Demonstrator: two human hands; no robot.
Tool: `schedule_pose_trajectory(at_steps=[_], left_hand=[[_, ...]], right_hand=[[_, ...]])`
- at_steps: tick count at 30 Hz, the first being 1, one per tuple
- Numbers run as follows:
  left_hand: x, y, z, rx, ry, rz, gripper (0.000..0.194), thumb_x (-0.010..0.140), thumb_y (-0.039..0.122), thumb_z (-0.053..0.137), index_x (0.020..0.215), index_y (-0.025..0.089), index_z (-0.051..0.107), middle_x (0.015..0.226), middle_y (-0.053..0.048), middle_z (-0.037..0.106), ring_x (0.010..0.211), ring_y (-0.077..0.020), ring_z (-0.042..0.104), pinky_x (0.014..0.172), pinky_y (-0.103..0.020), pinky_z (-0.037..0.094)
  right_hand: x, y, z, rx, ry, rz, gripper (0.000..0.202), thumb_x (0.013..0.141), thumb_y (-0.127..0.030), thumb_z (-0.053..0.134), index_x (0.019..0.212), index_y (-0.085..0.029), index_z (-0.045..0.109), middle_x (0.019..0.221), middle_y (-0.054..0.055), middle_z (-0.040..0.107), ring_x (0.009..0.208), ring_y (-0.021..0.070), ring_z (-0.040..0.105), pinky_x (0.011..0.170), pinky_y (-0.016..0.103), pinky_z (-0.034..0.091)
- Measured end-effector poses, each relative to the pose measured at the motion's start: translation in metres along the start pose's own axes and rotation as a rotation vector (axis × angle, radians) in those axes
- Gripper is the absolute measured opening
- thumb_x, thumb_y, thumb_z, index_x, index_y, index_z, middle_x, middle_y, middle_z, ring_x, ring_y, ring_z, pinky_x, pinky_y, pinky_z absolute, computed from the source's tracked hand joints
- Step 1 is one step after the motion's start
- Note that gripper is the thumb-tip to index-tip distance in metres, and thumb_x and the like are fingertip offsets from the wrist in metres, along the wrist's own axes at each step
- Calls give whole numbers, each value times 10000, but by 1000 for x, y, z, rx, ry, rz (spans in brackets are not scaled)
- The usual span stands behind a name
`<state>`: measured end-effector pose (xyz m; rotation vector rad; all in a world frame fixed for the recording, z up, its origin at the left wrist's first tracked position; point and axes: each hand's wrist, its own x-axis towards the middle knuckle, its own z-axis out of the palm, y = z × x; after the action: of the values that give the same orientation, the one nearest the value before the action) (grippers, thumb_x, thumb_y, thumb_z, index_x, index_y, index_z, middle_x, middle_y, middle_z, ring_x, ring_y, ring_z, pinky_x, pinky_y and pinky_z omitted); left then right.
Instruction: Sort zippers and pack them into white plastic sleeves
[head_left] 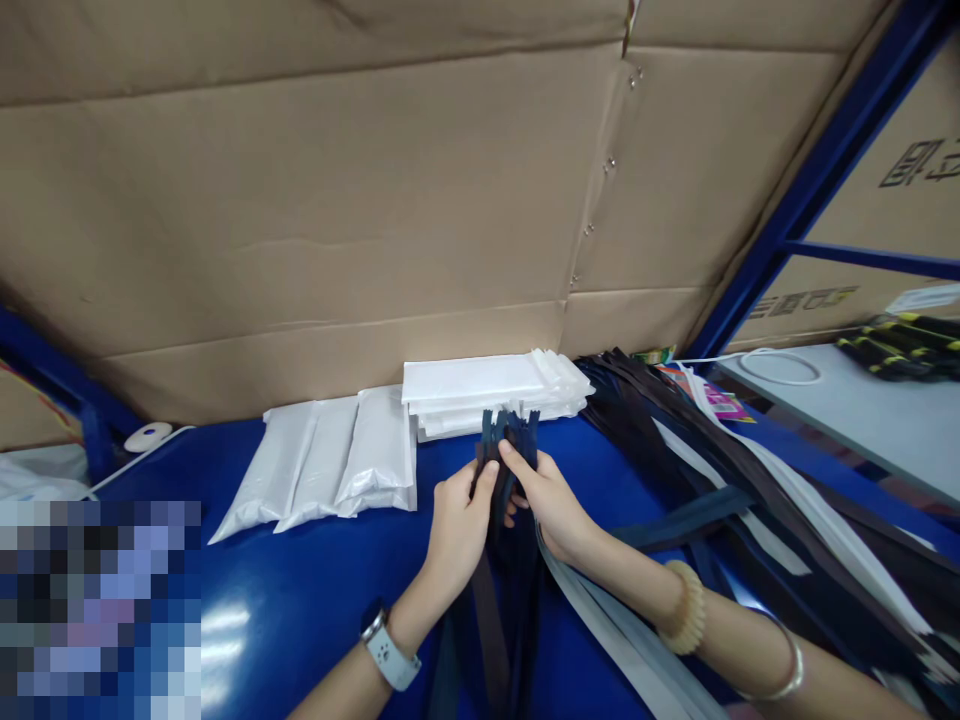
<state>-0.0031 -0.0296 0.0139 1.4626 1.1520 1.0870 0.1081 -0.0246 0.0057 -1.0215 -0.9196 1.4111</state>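
Note:
Both my hands meet over the middle of the blue table around a bundle of dark zippers (501, 530). The top ends of the zippers stick up above my fingers, and their long tapes hang down toward me. My left hand (463, 510) grips the bundle from the left, thumb on the front. From the right, my right hand (551, 500) pinches the same bundle near its top, some fingers hidden behind it. Light grey zipper tapes (600, 625) trail from under my right hand toward the front edge.
White packed bags (375, 445) lie at the left, beside a stack of white packets (476, 385) against the cardboard wall (337, 200). Many loose dark and white zippers (750, 480) spread over the right. A blue metal frame (802, 190) stands right; a grey shelf (862, 410) lies beyond.

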Motion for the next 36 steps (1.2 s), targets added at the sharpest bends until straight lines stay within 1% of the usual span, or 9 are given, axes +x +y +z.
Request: schedule_pose_trajectory(at_steps=[7, 10, 14, 18, 22, 25, 28, 31, 36], left_hand=[[7, 3, -11, 119, 76, 61, 427, 867, 497, 448, 673, 158, 619, 603, -21, 627, 582, -157, 585, 574, -233, 421], [7, 3, -12, 171, 46, 55, 481, 874, 518, 418, 595, 165, 588, 521, -10, 582, 525, -142, 560, 556, -229, 397], [5, -1, -9, 267, -40, 9, 546, 875, 550, 384, 537, 172, 587, 467, -17, 579, 471, -146, 550, 536, -239, 377], [5, -6, -8, 265, -62, 21, 545, 885, 544, 361, 604, 169, 639, 545, -39, 633, 538, -172, 593, 566, -249, 390], [7, -6, -10, 302, -9, 43, 538, 893, 529, 358, 585, 171, 614, 575, -37, 632, 558, -171, 574, 548, -249, 350], [7, -8, -9, 320, 23, 29, 545, 889, 539, 357, 536, 170, 548, 537, -30, 591, 520, -163, 537, 507, -251, 300], [6, -10, -7, 290, 15, 17, 526, 893, 538, 350, 597, 169, 582, 578, -41, 616, 562, -186, 568, 522, -256, 319], [3, -9, -5, 227, -13, -5, 503, 903, 525, 338, 735, 169, 651, 707, -68, 674, 697, -228, 624, 607, -268, 391], [0, -6, 0, 55, -53, -8, 427, 881, 469, 456, 1198, 213, 585, 1058, -79, 678, 993, -248, 614, 850, -300, 425]], right_hand=[[10, -8, -8, 120, 2, 19, 450, 703, -591, 633, 658, -168, 484, 611, -6, 538, 559, 114, 514, 529, 234, 404], [15, -13, -12, 173, -7, -25, 426, 725, -560, 639, 681, -175, 460, 592, -35, 475, 541, 100, 486, 535, 229, 389], [14, -16, -13, 83, -40, -10, 426, 746, -570, 619, 718, -176, 462, 521, -81, 334, 416, 53, 321, 415, 196, 248], [8, -12, -9, -27, -142, -19, 467, 764, -578, 593, 599, -185, 401, 455, -78, 313, 401, 73, 354, 431, 222, 336], [3, -7, -5, -83, -74, -56, 408, 768, -545, 610, 644, -176, 488, 519, -43, 450, 480, 98, 452, 500, 235, 408], [-1, -6, -2, -69, -47, -44, 347, 764, -518, 633, 823, -176, 615, 766, 18, 628, 729, 151, 585, 699, 261, 471], [-6, -6, 1, 26, -113, 95, 402, 774, -541, 609, 964, -190, 663, 937, 57, 668, 936, 203, 602, 856, 308, 458], [-9, -5, 3, 97, -135, 199, 437, 777, -561, 595, 1008, -198, 671, 951, 70, 676, 963, 212, 607, 852, 312, 468], [-7, -5, 2, 135, -133, 202, 499, 775, -609, 565, 1077, -220, 649, 910, 56, 676, 910, 205, 618, 817, 315, 481]])
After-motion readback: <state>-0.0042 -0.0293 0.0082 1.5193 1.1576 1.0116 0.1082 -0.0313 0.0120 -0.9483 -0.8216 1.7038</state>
